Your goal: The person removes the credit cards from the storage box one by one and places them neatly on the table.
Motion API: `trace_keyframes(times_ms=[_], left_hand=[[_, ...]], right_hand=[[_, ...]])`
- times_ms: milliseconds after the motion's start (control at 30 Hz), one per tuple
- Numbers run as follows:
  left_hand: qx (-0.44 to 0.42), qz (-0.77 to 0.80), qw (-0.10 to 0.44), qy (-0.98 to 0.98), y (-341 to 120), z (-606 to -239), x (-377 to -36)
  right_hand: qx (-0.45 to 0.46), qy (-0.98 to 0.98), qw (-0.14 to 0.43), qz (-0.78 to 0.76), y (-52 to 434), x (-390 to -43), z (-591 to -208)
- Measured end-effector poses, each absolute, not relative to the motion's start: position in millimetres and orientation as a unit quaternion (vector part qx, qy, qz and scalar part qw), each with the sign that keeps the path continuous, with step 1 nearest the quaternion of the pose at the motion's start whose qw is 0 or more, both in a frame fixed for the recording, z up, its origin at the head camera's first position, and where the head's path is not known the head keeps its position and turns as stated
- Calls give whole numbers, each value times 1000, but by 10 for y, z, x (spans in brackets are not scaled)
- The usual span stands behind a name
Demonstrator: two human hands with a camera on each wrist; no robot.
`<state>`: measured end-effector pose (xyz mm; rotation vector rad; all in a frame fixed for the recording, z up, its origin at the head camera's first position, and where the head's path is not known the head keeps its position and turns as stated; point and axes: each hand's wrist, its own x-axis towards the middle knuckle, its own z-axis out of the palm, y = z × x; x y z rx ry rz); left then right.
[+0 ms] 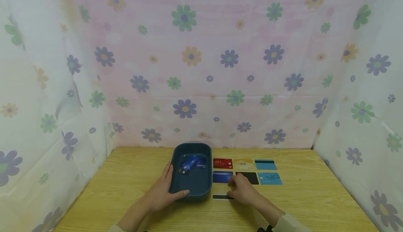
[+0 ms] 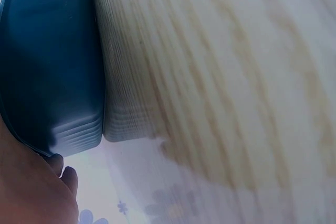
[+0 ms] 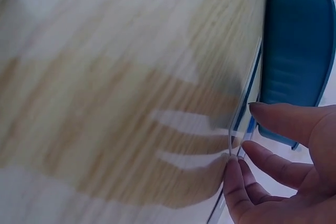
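Observation:
A dark teal tray (image 1: 191, 186) sits on the wooden table (image 1: 132, 186) with a few blue cards (image 1: 192, 162) lying in it. My left hand (image 1: 167, 187) grips the tray's near left corner, thumb over the front rim; the left wrist view shows the tray's outer wall (image 2: 47, 61) beside my left hand (image 2: 31, 187). Just right of the tray, my right hand (image 1: 235, 189) pinches the end of a black-striped card (image 1: 220, 197). In the right wrist view my right hand (image 3: 262, 150) holds this card (image 3: 242, 114) edge-on, tilted off the table, with the tray (image 3: 296, 45) behind.
Two rows of cards lie beyond my right hand: red (image 1: 222, 163), gold (image 1: 244, 163), blue with a black stripe (image 1: 265, 164), dark blue (image 1: 221, 177), black (image 1: 252, 178) and light blue (image 1: 269, 178). Flowered cloth walls (image 1: 201, 67) close in the table on three sides.

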<state>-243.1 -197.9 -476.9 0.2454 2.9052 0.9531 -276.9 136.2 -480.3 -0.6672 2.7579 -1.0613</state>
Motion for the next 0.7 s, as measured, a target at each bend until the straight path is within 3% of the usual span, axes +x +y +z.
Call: trace_keyframes(times_ms=[300,700], left_hand=[[85,316,40,944,-1983,-4759,-2432],[82,312,37,946,-1976,-4762,-2425]], right_hand=[[-209,899,73,-377,1423,-2784,-4651],[-228,889,49,-394,1444,-2776,-4434]])
